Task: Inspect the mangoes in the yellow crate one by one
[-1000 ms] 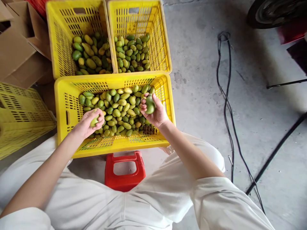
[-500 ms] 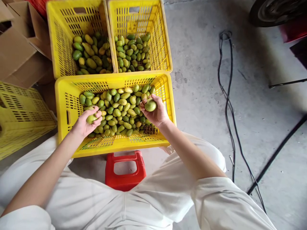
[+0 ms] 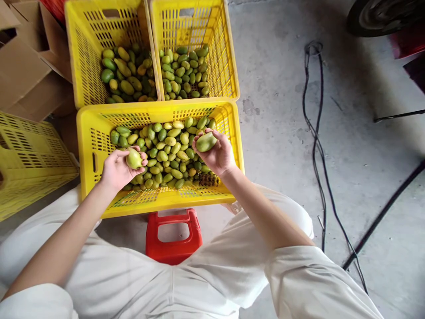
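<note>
My left hand [image 3: 117,170] is closed round a yellow-green mango [image 3: 134,158], held above the left part of the near yellow crate [image 3: 156,204]. A greener mango [image 3: 206,141] lies across the fingers of my right hand [image 3: 219,156], with the thumb against its upper side, over the crate's right part. Below both hands, many small green and yellow mangoes [image 3: 170,141] cover much of the crate's bottom. A dark, patterned patch [image 3: 208,179] shows at the front right of the pile.
Behind stand two more yellow crates, a left one [image 3: 79,66] with larger mangoes and a right one [image 3: 230,66] with small ones. Another yellow crate [image 3: 36,164] and cardboard boxes [image 3: 26,75] are at left. A red stool [image 3: 174,248] is between my legs; black cables [image 3: 318,146] cross the floor.
Both mangoes have been turned in my fingers: the right one from upright to lying sideways, the left one further into sight. My left hand has shifted slightly right.
</note>
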`<state>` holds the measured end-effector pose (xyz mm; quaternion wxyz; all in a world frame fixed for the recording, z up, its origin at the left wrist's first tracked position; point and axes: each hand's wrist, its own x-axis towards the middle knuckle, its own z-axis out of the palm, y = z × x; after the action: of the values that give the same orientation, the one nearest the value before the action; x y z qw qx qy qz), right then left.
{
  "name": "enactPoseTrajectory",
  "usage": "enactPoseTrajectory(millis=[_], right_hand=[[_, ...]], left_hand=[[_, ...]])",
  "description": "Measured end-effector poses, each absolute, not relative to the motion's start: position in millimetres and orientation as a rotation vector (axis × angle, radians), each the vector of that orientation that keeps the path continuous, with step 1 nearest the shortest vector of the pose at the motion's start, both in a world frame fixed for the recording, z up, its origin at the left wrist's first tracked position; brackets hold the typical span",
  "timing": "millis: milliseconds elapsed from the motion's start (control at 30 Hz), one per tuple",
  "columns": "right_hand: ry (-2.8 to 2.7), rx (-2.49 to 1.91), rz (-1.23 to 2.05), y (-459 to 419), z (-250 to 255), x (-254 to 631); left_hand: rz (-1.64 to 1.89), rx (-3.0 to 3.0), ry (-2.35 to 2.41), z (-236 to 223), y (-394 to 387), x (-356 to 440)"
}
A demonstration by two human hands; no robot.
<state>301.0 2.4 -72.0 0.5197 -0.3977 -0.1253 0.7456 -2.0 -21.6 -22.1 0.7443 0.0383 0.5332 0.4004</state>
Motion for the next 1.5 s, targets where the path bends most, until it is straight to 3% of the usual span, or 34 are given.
enactPoseTrajectory(millis=[367,1033,1500], right_hand=[[-0.300,-1.097,1.824,1,-73,297],[-0.382,-0.979,1.890,2,-68,297],[-0.332,-1.028,1.872,3,-66,297]], left_hand=[[0.944,0.149,1.161,-30,-24,2],[1.201,0.039,1.167,-14,-22,13],[1.023,0.238,1.104,-24,-25,3]])
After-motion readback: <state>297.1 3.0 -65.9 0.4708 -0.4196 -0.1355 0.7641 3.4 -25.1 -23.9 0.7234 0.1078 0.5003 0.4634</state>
